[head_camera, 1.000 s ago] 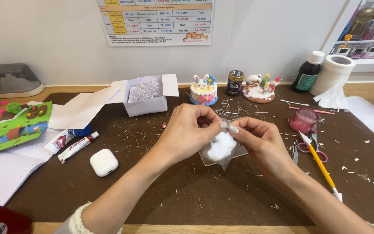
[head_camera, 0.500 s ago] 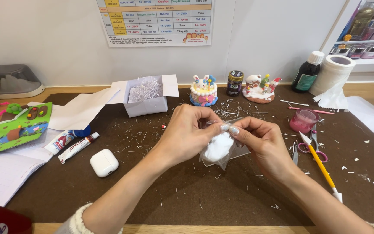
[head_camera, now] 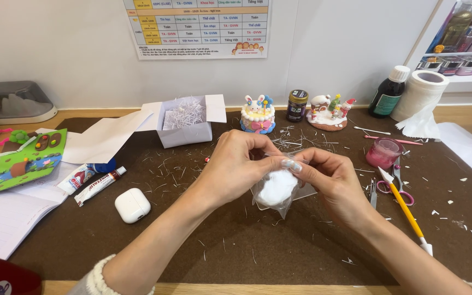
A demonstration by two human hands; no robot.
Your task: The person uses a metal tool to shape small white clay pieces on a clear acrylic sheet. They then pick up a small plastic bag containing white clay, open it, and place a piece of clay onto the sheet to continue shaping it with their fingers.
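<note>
Both hands meet over the middle of the brown mat (head_camera: 236, 257). My left hand (head_camera: 241, 166) and my right hand (head_camera: 326, 177) pinch the top edge of a small clear plastic bag (head_camera: 279, 191) that holds a lump of white clay. The bag hangs just above the mat between the two hands, its lower end pointing toward me. Thumbs and fingertips of both hands are closed on the bag's opening.
A white earbud case (head_camera: 132, 205) and a tube of glue (head_camera: 99, 186) lie to the left. Behind stand an open white box of shredded paper (head_camera: 186, 125), a small clay cake (head_camera: 258, 116), a dark jar (head_camera: 298, 105) and a clay snow scene (head_camera: 330, 112). Right: pink pot (head_camera: 384, 152), scissors (head_camera: 393, 186), yellow tool (head_camera: 406, 210).
The bag has tilted and dropped slightly toward me between the fingers. Both hands stay in nearly the same place, still pinching its top.
</note>
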